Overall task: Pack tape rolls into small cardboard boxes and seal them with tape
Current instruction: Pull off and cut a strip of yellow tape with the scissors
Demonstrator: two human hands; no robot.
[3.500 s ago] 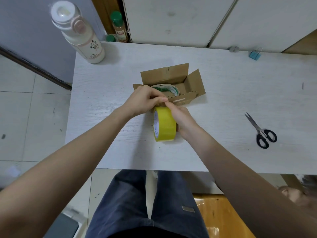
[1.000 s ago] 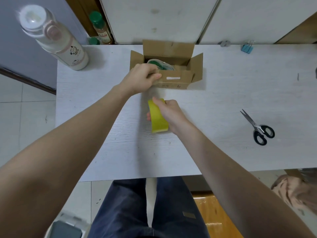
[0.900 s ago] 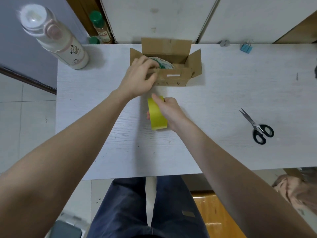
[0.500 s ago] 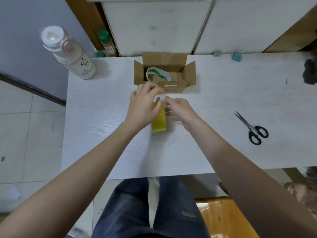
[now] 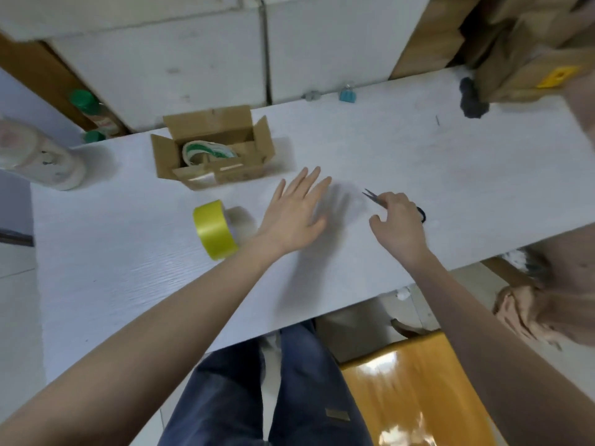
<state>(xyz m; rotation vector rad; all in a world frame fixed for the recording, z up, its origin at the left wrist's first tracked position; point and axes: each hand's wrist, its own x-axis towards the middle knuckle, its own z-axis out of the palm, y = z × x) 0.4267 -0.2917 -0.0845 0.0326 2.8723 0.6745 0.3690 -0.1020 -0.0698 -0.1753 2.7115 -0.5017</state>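
The small cardboard box (image 5: 212, 149) is sitting on the white, finely grained surface (image 5: 128, 268) near its far edge, with its four brown flaps standing open, and a white and green tape roll (image 5: 207, 151) is lying inside it. A strip of clear tape seems to be sticking on the near flap, but the blur is making this hard to tell. The yellow tape roll (image 5: 215, 229), smooth and shiny, is standing on its edge in front of the box, apart from it and free of both hands. Half a second ago both hands were meeting at this yellow roll just in front of the box; now they are lying to the right of it and the roll is standing alone. The left hand (image 5: 294, 212) is hovering flat above the surface just to the right of the roll, with its fingers (image 5: 310, 180) straight, spread and holding nothing. The right hand (image 5: 399, 222) is lying further right, over the scissors (image 5: 375, 197); its fingers are curling around the black handles, and the thin metal blades are pointing out toward the box. The box is well apart from the fingers of both hands. A blurred white bottle (image 5: 35, 156) is standing at the left end of the surface, and a blue binder clip (image 5: 348, 94) is lying at the far edge.
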